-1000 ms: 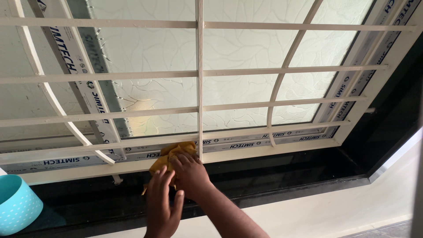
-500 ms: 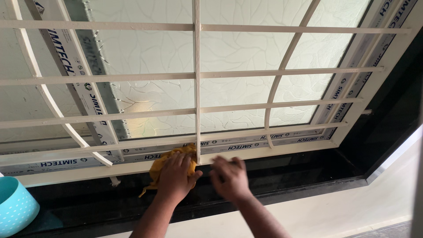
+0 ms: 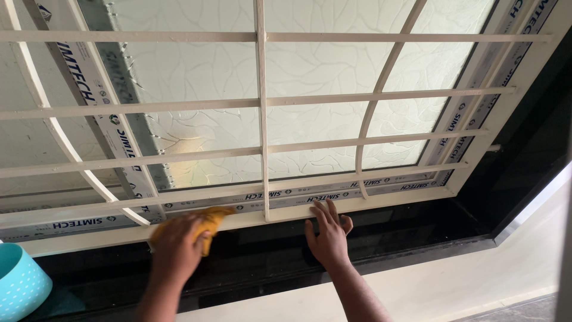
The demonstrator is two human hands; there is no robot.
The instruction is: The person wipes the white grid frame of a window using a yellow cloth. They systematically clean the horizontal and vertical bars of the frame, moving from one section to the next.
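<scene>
Head view. Yellow cloth (image 3: pixel 210 218), crumpled, soft folds, pressed on the bottom rail of the cream window grille (image 3: pixel 262 119), left of the grille's centre upright. Left hand (image 3: pixel 177 247) covers most of the cloth; its fingers curl over and grip it, slightly blurred. Right hand (image 3: pixel 329 234) just right of the centre upright, fingers spread wide and flat, tips touching the bottom rail, holding nothing.

Around: frosted glass (image 3: pixel 316 65) with a vein pattern behind the grille. Black sill (image 3: pixel 417 229) below the bottom rail, glossy, both wrists over it. Teal tub (image 3: pixel 21 281) with small white dots at far left of the sill, cut by the picture edge. Grille bars cross in front of the glass and frame.

Labels: white protective film (image 3: pixel 333 195) with dark blue print runs along the window frame just behind the bottom rail, and up both side members.
</scene>
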